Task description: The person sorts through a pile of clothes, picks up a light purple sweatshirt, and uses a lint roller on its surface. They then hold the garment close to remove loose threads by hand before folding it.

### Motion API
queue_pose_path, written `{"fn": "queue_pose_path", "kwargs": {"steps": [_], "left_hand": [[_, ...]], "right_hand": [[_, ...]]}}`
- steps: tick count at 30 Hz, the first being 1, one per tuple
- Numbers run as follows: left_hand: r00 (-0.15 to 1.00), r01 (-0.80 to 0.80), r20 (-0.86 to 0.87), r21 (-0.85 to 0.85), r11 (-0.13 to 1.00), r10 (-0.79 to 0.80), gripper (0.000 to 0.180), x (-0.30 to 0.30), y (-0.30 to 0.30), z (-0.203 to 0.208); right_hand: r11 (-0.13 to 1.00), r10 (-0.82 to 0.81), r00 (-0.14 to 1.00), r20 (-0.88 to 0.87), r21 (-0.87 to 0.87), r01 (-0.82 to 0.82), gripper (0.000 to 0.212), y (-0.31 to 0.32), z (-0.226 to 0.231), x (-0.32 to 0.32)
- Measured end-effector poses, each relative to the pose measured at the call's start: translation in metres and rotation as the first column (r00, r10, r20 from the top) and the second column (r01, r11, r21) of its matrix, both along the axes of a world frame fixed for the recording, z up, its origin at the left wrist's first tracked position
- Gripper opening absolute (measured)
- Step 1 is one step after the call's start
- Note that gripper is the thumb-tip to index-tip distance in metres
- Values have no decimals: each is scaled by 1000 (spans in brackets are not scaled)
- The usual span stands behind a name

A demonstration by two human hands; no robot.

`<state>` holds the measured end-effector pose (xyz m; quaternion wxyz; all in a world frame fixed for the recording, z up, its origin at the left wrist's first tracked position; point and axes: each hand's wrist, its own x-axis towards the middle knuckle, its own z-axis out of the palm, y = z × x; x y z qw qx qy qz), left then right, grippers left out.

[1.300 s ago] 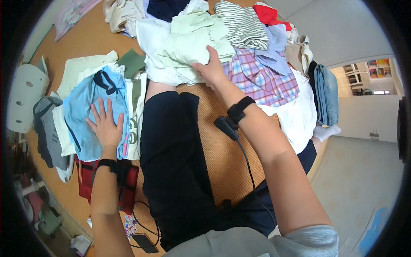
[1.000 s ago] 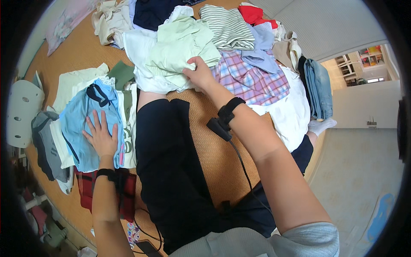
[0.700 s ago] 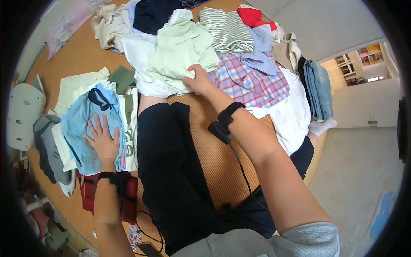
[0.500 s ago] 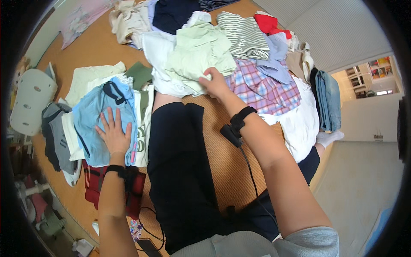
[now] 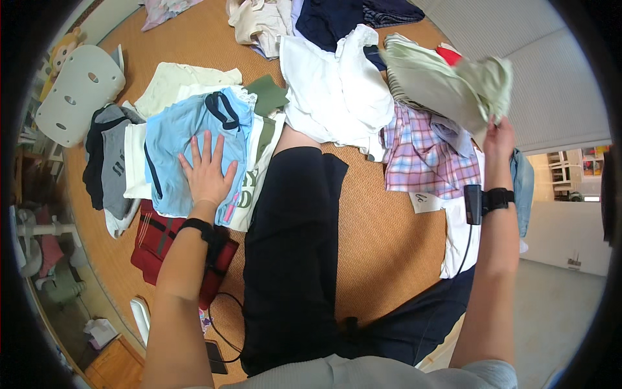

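Loosely, the right hand (image 5: 499,139) pinched one edge of a pale green garment (image 5: 447,81) between thumb and fingers; the cloth spread out at the upper right, partly covering a striped garment (image 5: 396,74) and a red cloth (image 5: 448,55). Whether it touched them could not be told. Fingers spread, the left hand (image 5: 210,172) lay flat on a light blue garment (image 5: 175,126) atop other clothes. A white blouse (image 5: 337,91) lay beside a plaid garment (image 5: 427,155).
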<state>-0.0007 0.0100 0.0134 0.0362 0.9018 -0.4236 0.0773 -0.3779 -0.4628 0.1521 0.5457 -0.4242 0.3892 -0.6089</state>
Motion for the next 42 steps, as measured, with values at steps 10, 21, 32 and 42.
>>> {"fn": "queue_pose_path", "kwargs": {"steps": [10, 21, 32, 42], "left_hand": [[1000, 11, 4, 6, 1000, -11, 64, 0, -5, 3], [996, 33, -79, -46, 998, -37, 63, -5, -15, 1], [999, 21, -45, -67, 997, -24, 62, -1, 1, 1], [996, 55, -74, 77, 996, -50, 65, -11, -6, 27]], "right_hand": [[892, -52, 371, -927, -210, -400, 59, 72, -93, 77], [884, -12, 412, -911, -202, -422, 32, 86, -110, 120], [939, -119, 984, -134, 306, 155, 37, 142, 32, -157], [842, 167, 851, -498, 522, 139, 35, 307, -5, -272]]}}
